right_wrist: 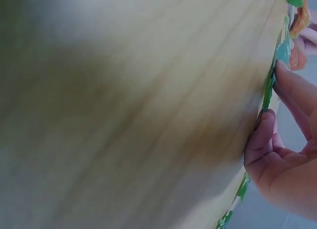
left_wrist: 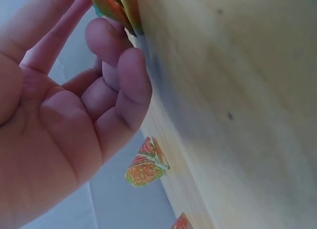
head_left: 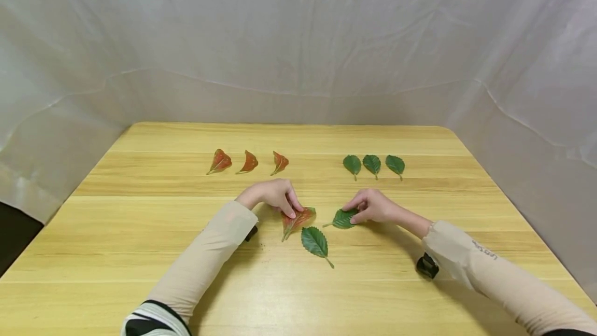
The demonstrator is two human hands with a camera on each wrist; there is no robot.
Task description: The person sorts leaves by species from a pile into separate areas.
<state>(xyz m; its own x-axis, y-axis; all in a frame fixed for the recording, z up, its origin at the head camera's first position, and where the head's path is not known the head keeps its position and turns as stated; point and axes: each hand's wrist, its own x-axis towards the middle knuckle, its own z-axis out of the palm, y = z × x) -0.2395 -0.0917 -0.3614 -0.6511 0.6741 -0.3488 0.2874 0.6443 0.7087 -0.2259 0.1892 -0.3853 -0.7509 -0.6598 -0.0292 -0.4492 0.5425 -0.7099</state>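
In the head view my left hand (head_left: 279,198) pinches a red leaf (head_left: 298,220) with green edges, low over the table's middle. That leaf (left_wrist: 111,5) shows at the top of the left wrist view, at the fingertips. Just to the right, my right hand (head_left: 373,205) holds a green leaf (head_left: 343,219) by its edges between thumb and fingers, its stem pointing left. The right wrist view shows this leaf (right_wrist: 269,90) edge-on, close to the tabletop. Another green leaf (head_left: 314,242) lies between and in front of the hands, touched by neither.
Three red leaves, the middle one (head_left: 249,162) among them, lie in a row at the back left of the wooden table (head_left: 140,253). Three green leaves, including a middle one (head_left: 371,164), form a row at the back right. Pale sheeting (head_left: 298,40) surrounds the table's back and sides.
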